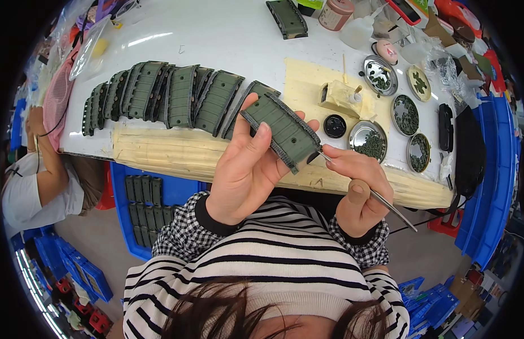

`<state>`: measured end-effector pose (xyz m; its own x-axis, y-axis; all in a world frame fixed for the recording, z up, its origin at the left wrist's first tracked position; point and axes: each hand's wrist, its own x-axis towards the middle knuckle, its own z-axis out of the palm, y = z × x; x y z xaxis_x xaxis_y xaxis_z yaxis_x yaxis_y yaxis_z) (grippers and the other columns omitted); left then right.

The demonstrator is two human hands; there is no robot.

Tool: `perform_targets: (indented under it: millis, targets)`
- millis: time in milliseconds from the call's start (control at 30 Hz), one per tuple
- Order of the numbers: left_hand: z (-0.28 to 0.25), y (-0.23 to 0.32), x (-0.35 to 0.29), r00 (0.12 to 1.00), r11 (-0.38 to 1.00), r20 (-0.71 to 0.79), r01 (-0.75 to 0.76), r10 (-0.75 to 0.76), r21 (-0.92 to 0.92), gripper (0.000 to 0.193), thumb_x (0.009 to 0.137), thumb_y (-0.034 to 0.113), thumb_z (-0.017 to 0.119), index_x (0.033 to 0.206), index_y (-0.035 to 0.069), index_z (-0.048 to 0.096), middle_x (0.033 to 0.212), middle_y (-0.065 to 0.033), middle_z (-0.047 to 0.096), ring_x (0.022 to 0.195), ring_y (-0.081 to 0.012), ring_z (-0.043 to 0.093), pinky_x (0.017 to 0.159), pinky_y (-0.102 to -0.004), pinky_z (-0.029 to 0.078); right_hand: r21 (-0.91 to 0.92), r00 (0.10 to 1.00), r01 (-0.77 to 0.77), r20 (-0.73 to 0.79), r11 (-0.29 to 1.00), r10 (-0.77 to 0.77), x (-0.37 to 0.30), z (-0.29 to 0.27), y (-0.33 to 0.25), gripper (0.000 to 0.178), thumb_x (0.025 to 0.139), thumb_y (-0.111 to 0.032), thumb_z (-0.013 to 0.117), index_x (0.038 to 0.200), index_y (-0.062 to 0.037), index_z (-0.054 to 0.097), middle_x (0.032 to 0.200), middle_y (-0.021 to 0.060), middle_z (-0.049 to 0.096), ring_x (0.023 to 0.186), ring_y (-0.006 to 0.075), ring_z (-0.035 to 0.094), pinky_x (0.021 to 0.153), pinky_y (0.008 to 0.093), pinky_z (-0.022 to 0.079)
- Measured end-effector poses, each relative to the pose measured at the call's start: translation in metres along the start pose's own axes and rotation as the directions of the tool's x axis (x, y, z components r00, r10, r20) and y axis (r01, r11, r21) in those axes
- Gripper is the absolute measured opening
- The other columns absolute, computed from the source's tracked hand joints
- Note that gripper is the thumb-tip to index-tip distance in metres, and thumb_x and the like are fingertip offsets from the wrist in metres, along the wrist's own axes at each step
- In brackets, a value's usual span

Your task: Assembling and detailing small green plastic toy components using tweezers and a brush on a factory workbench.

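Green panel partly hides the left grip holding it.

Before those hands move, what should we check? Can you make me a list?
1. Left hand has hold of the green panel: ok, the fingers and thumb are around it.
2. Right hand has hold of the thin metal tool: ok.
3. Tool's tip near the panel: ok, it is at the corner closest to the right hand.
4. A little piece in the tool's tip: cannot tell, too small to see.
5. Round metal dish with green bits close by: ok, just beyond the right hand.
6. Held panel lying flat on the table: not ok, it is up in the hand, tilted.
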<state>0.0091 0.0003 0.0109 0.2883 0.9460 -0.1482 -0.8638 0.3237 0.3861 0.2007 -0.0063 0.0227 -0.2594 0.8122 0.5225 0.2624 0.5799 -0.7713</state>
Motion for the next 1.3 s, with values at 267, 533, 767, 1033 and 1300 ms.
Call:
perform_targets:
  millis: [267,533,767,1033,1300]
  targets:
    - [0.005,-0.003,-0.002,0.998,0.996,-0.016,-0.064,0.065,0.062,0.043,0.105,0.019,0.036,0.144,0.024,0.019,0.137,-0.0185,0.042,0.133,-0.037,0.041,0.106,-0.0452,0.045,0.007,1.0,-0.012,-0.009,1.0,0.012,0.0,0.0,-0.002,0.021,0.097,-0.012,0.053,0.101,0.0047,0.066,0.1,0.0218,0.069,0.095,0.0303,0.068,0.081,0.0335,0.054]
    - [0.003,-0.002,0.0,0.998,0.997,-0.016,-0.057,0.058,0.057,0.044,0.105,0.019,0.036,0.145,0.024,0.018,0.138,-0.0195,0.04,0.133,-0.0371,0.041,0.106,-0.0459,0.044,0.252,0.976,-0.125,-0.142,0.96,0.164,-0.005,0.005,0.004,0.04,0.103,-0.029,0.043,0.099,0.0041,0.065,0.099,0.0211,0.07,0.089,0.0241,0.067,0.081,0.0327,0.051]
    - [0.003,0.004,0.0,0.991,0.978,-0.049,-0.115,0.125,0.173,0.044,0.105,0.019,0.031,0.148,0.016,0.022,0.144,-0.0243,0.037,0.136,-0.0392,0.037,0.107,-0.0472,0.044,0.22,0.952,-0.112,-0.257,0.969,0.169,-0.006,-0.005,0.008,0.044,0.104,-0.034,0.04,0.1,0.0039,0.063,0.098,0.0197,0.069,0.084,0.0221,0.066,0.078,0.0314,0.052]
    - [0.0,0.018,-0.002,0.984,0.968,-0.088,-0.136,0.157,0.209,0.052,0.099,0.004,0.039,0.146,0.016,0.019,0.138,-0.0238,0.042,0.132,-0.0366,0.043,0.102,-0.0462,0.047,0.086,0.952,-0.194,-0.224,0.977,0.208,-0.021,-0.023,0.019,0.024,0.099,-0.014,0.051,0.1,0.0054,0.065,0.089,0.0148,0.067,0.085,0.0205,0.062,0.078,0.0308,0.049]
    - [0.004,0.012,-0.004,0.984,0.961,-0.14,-0.066,0.107,0.27,0.055,0.097,0.001,0.048,0.144,0.011,0.021,0.134,-0.0217,0.047,0.127,-0.0324,0.049,0.099,-0.0447,0.05,-0.109,0.95,-0.235,-0.235,0.966,0.204,-0.025,-0.036,0.023,0.017,0.093,-0.01,0.058,0.097,0.0041,0.067,0.087,0.0121,0.066,0.083,0.0221,0.059,0.077,0.0307,0.047]
